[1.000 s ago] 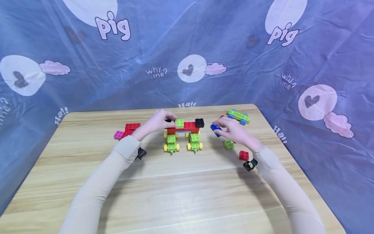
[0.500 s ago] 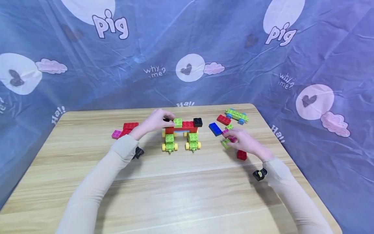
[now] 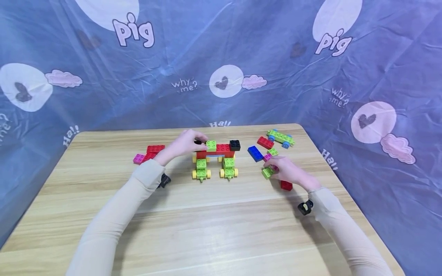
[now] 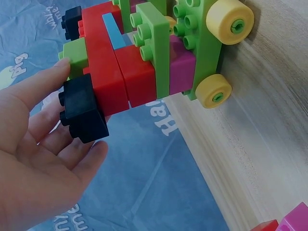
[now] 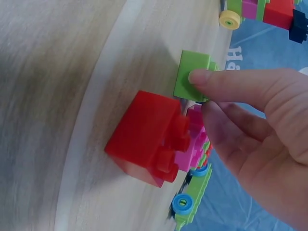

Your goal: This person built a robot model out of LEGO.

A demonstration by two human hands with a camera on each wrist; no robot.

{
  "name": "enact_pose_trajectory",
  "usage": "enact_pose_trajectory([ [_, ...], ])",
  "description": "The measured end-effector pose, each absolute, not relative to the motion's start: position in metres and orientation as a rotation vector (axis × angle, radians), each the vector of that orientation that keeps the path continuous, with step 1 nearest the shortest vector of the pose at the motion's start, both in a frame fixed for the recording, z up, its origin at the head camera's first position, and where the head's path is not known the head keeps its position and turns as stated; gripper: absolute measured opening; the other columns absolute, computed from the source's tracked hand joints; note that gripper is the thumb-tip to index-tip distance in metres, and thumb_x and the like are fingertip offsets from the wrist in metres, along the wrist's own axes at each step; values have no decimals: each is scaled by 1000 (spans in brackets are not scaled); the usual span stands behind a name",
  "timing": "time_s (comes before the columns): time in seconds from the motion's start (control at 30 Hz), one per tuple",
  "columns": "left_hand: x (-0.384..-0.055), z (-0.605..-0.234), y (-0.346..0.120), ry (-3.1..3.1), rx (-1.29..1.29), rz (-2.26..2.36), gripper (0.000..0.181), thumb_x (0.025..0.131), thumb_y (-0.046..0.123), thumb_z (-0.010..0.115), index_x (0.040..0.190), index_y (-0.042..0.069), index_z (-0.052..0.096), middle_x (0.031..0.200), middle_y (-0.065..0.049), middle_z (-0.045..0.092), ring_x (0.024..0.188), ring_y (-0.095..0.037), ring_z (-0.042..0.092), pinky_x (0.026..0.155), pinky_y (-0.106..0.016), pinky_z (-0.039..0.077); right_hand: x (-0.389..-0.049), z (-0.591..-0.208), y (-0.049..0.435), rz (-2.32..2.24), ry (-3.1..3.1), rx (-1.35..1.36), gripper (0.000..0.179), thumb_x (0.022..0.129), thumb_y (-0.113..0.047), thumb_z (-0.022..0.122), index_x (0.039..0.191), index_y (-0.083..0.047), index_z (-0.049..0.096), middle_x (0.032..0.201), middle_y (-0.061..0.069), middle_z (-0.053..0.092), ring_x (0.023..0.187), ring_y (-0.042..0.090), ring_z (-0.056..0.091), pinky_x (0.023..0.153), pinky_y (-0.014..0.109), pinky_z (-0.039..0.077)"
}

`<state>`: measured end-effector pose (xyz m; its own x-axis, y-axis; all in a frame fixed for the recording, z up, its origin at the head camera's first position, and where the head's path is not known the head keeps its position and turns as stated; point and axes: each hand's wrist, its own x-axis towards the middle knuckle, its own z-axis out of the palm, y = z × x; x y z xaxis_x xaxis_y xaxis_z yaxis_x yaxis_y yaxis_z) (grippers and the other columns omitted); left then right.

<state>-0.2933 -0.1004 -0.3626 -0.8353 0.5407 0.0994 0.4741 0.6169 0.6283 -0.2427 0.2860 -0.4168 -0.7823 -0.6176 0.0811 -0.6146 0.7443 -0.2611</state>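
Observation:
A four-legged build of toy building bricks [image 3: 224, 147] stands mid-table, with a red beam on green and yellow wheeled bases. My left hand [image 3: 186, 143] holds its left end. In the left wrist view the thumb lies against a light green brick [image 4: 75, 55] on top, the fingers curling behind a black brick [image 4: 85, 108]. My right hand [image 3: 288, 170] pinches a small green brick [image 3: 267, 173] between thumb and fingertips, low over the table. A red brick [image 5: 147, 137] lies close beside it, partly under the hand in the head view. A pink brick [image 5: 192, 139] shows behind the fingers.
A blue brick [image 3: 255, 153], a red brick [image 3: 265, 142] and a green brick [image 3: 272, 152] lie near the right hand. Behind them stands a green car base with blue wheels [image 3: 281, 138]. Red bricks [image 3: 156, 148] and a pink brick [image 3: 139, 158] lie left of the build.
My right hand has left the blue brick, moved down and right, and closed on the green brick. The left hand has stayed at the build's left end.

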Motion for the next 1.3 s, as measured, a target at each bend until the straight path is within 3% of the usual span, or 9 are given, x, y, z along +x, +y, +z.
enact_pose_trajectory([
  [0.23, -294, -363, -100, 2750, 862, 997, 35, 88, 18, 74, 118, -1, 70, 114, -16, 74, 108, -29, 69, 101, -42, 53, -247, -417, 283, -460, 2893, -1053, 28, 74, -3, 84, 100, -1, 72, 84, 5, 66, 73, 18, 55, 63, 24, 47],
  [0.37, -294, -363, -101, 2759, 879, 979, 35, 88, 19, 74, 118, 0, 70, 113, -15, 74, 108, -28, 69, 101, -42, 53, -249, -410, 280, -475, 2910, -1082, 26, 78, -6, 82, 101, 0, 71, 93, 9, 72, 84, 23, 65, 75, 36, 57],
  [0.47, -293, -362, -101, 2748, 880, 988, 37, 88, 19, 74, 119, 0, 69, 115, -16, 74, 108, -29, 69, 101, -42, 53, -253, -399, 275, -490, 2951, -1115, 28, 77, -7, 82, 102, 1, 72, 99, 13, 73, 91, 27, 68, 82, 45, 58],
  [0.93, -291, -362, -99, 2747, 852, 967, 40, 88, 19, 74, 121, -2, 66, 115, -16, 72, 109, -29, 68, 104, -42, 51, -272, -344, 239, -547, 3048, -1149, 29, 84, -11, 78, 109, 0, 70, 99, 14, 72, 78, 19, 61, 69, 33, 53],
  [1.3, -291, -362, -100, 2763, 890, 971, 38, 88, 18, 74, 119, -3, 67, 112, -17, 73, 106, -29, 69, 101, -42, 53, -280, -321, 203, -636, 2998, -1209, 31, 85, -13, 78, 112, -1, 70, 107, 15, 70, 94, 28, 68, 84, 41, 59],
])
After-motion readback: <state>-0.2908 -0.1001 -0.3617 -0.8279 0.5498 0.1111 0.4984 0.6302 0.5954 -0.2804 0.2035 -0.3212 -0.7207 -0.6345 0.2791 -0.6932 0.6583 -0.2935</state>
